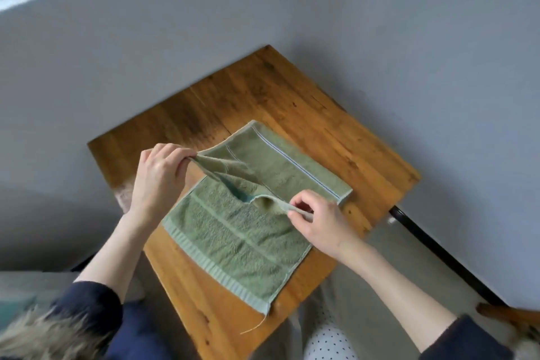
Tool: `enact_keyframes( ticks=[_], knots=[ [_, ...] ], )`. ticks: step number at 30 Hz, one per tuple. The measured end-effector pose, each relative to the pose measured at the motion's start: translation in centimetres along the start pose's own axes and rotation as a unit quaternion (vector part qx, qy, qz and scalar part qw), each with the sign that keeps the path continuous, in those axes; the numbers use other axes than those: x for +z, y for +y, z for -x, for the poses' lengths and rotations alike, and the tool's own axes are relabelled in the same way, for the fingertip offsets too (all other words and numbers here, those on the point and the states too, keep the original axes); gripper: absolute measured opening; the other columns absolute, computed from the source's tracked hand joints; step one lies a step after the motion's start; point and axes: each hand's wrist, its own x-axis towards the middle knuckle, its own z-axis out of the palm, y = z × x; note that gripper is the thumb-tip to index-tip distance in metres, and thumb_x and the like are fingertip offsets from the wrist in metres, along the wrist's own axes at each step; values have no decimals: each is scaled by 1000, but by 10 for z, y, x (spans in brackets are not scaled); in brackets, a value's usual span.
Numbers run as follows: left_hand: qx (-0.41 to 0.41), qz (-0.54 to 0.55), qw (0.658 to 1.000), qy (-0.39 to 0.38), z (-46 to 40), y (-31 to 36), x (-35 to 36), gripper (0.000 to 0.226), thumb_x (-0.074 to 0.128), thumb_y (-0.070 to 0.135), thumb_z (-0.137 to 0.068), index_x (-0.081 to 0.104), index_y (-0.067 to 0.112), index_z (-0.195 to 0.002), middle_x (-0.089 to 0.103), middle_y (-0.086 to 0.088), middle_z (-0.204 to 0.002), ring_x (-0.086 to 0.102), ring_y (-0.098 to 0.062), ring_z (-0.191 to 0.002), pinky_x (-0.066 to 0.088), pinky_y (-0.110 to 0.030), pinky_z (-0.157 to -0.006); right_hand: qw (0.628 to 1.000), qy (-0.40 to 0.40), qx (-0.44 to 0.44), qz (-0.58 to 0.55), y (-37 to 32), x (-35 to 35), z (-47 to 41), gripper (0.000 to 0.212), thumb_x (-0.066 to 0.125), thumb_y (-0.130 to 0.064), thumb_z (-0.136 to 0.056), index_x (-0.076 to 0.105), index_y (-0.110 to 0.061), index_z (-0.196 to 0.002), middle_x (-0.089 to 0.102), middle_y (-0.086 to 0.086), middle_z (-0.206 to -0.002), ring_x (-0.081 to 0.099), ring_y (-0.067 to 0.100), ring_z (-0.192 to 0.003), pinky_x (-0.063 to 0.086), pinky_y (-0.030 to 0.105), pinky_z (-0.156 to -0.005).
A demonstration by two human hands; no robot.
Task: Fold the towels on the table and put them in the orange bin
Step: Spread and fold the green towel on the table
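Your left hand [159,175] pinches one corner of the green towel [248,231], lifted off the tabletop [292,102]; your right hand [320,223] pinches the other near the tabletop's right edge. Match corners squarely before laying the fold down.

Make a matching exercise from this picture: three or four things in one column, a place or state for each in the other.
Things:
1. green towel
2. left hand
3. right hand
4. wooden table

States:
A. pinches the towel's lifted left corner
B. carries the towel
C. lies half folded
D. pinches the towel's edge near the middle

Pairs: 1-C, 2-A, 3-D, 4-B
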Motion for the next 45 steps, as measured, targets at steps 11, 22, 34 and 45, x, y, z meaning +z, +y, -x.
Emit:
enact_keyframes(
  ticks=[11,22,34,45],
  knots=[
    [-99,-33,968,-228,136,-66,45,19,61,-2,-83,70,9,-97,66,-10,-101,59,-34,-94,42,-42,-72,947,-277,88,140,45,128,41,17,51,-36,-92,58,-21,-89,53,-7,-97,50,12,-94,41,28,-83],
    [-145,3,937,-318,152,-39,106,46,46,22,-95,39,21,-141,19,-9,-155,12,-30,-144,24,-58,-108,909,-270,78,310,79,160,35,71,37,-50,-94,-7,-32,-148,-31,5,-150,-31,30,-135,-14,45,-109],
    [-167,-29,929,-328,185,39,103,55,54,20,-88,40,22,-141,38,-17,-143,40,-38,-123,36,-52,-91,887,-207,67,409,116,70,-37,83,44,7,-83,14,-38,-147,-2,0,-158,-3,22,-145,-5,46,-114],
    [-500,214,829,-127,199,36,99,22,55,16,-92,57,3,-110,51,-15,-112,55,-22,-92,44,-30,-84,903,98,406,104,131,59,14,37,52,-20,-94,47,-4,-127,51,17,-127,46,32,-119,38,38,-94]
  ],
)
